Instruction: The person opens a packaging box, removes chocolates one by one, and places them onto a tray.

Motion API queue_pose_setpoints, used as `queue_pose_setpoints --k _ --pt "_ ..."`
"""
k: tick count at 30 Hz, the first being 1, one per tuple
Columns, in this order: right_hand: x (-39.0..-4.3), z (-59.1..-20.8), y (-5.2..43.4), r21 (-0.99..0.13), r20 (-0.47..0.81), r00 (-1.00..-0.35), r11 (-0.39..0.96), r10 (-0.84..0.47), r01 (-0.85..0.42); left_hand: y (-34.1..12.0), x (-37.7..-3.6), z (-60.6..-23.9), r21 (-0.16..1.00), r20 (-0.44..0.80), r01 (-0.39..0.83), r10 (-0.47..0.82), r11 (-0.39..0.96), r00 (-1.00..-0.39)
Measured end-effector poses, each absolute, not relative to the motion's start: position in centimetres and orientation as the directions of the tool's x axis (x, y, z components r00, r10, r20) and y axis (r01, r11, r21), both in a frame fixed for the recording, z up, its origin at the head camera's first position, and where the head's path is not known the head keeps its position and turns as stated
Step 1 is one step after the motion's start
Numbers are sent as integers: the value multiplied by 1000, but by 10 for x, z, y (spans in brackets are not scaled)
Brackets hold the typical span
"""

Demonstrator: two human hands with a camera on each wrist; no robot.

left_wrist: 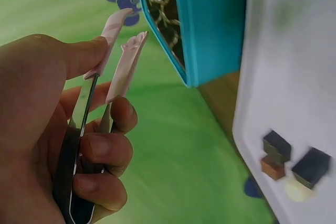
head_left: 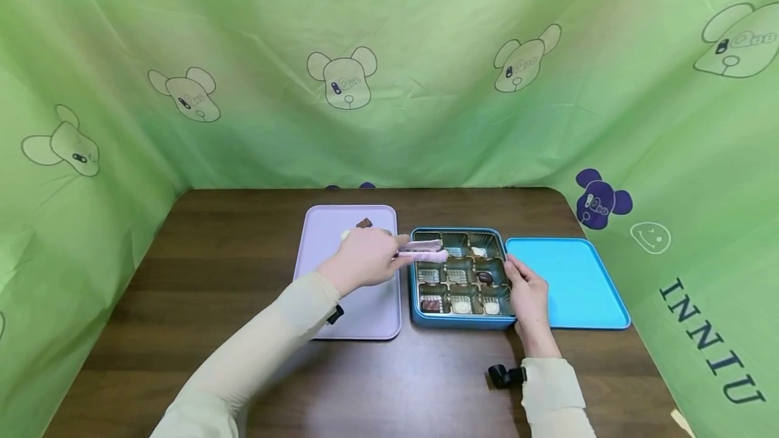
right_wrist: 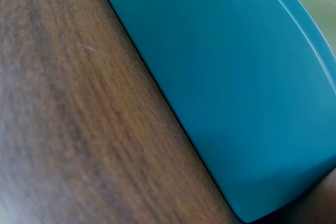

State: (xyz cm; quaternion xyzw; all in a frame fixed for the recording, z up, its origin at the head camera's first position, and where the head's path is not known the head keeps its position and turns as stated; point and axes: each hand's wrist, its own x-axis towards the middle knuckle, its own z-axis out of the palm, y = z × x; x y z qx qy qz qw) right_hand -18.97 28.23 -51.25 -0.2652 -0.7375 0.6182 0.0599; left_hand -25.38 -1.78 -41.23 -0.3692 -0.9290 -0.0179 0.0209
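Your left hand (head_left: 364,259) grips the pink-tipped tongs (head_left: 421,251), thumb and curled fingers closed round the handles, tips slightly apart and holding nothing — they hover over the far-left cells of the blue tin (head_left: 460,320). Keep the tips level and lower them squarely astride one piece. Your right hand (head_left: 528,293) rests against the tin's right edge, fingers relaxed; press there so it doesn't slide. The tin holds several chocolates in its gold cells. The lilac tray (head_left: 371,313) on the left carries a few pieces at its far end; the blue lid (head_left: 572,286) lies right.
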Motion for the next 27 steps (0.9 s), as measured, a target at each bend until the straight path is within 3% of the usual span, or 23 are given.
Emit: queue_pose_setpoints --k 7,27 --pt "-189 -512 282 -943 -246 -849 88 468 322 18 -256 -403 -37 41 763 764 645 -644" --pt "-191 -512 283 -944 -248 -851 82 463 320 76 -252 -395 -195 -76 796 800 573 -595"
